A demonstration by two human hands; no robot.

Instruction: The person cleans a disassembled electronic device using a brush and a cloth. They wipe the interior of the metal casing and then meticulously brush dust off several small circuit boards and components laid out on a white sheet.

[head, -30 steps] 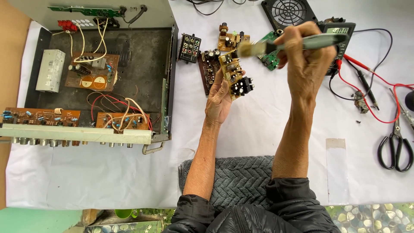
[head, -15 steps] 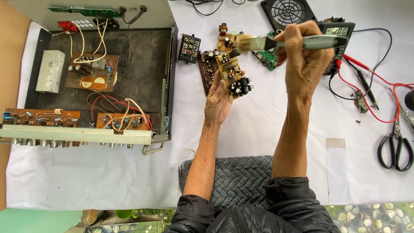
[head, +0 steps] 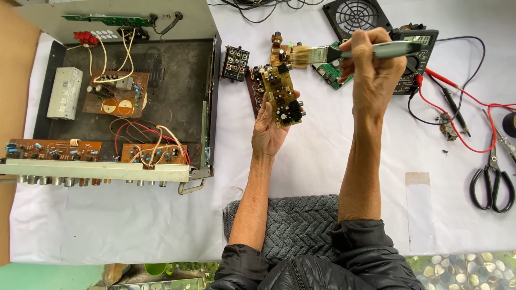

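Small circuit board [head: 280,95] is held up off the desk [head: 333,161] in the left hand [head: 269,129], fingers closed along its lower edge, component side facing the camera. It sits above the white sheet, just right of the opened amplifier chassis [head: 156,107].

Right hand [head: 371,64] is wrapped shut around the grey handle of a paintbrush [head: 344,52]. The brush is carried level, bristles pointing left and lying at the board's upper end, beside a second small board [head: 279,53] on the sheet. Whether the bristles touch the held board cannot be told.

Progress, as judged: chassis lid is off, and this board is out of the case and free of wires, so stripping looks done for it. Brushing appears under way at the top end; the lower half near the black jacks is covered partly by the thumb and is likely yet to be reached. No dust is distinguishable at this size.

Left inside the chassis: three brown boards [head: 115,96], wired in.

Nearby, untouched: black jack panel [head: 236,63], green board [head: 330,72], fan grille [head: 357,16], multimeter [head: 416,59] with red leads, scissors [head: 492,182].
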